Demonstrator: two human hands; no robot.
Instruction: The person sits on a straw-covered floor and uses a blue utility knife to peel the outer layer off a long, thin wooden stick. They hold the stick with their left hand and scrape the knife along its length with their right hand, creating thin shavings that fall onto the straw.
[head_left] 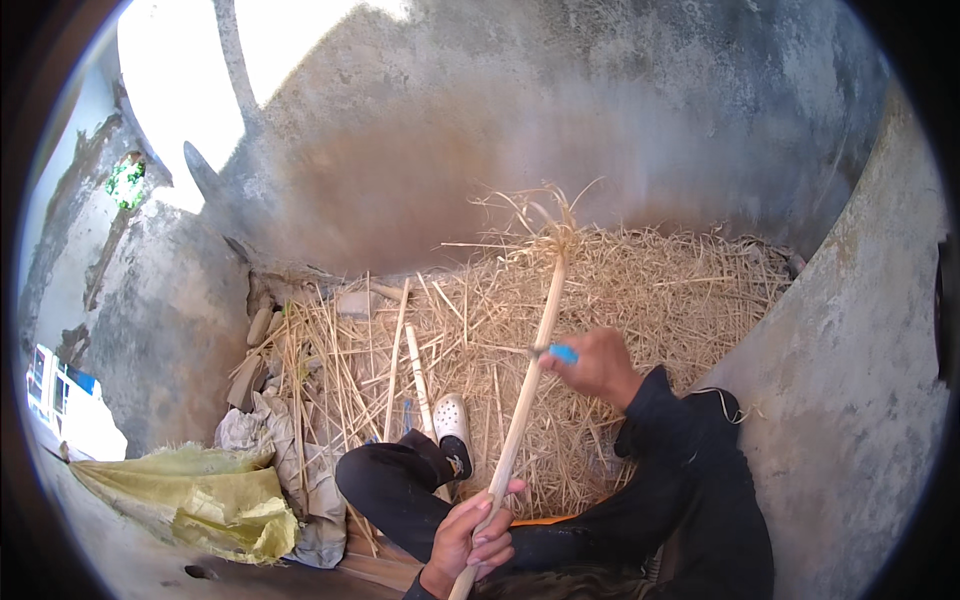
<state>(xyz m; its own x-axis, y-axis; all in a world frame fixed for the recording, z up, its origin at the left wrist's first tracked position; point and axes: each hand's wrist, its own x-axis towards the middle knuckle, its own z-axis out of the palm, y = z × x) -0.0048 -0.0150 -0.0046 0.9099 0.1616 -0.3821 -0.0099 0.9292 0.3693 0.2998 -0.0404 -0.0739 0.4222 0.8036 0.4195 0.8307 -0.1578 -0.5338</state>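
Observation:
A long pale wooden stick [518, 425] slants up and away from me, its far end fringed with curled shavings [556, 238]. My left hand [476, 535] is closed around the near part of the stick, low in the view. Farther up, my right hand [598, 366] grips what looks like a small knife [563, 353] by its blue handle. The short dark blade meets the stick at about its middle; most of the handle is hidden in my fist.
Straw-like shavings [680, 300] cover the floor up to the grey wall [560, 110]. Loose sticks [398, 350] lie to the left, near my white clog [451, 416]. A yellow-green sack [200, 500] rests at the lower left. Another wall [850, 400] rises close on my right.

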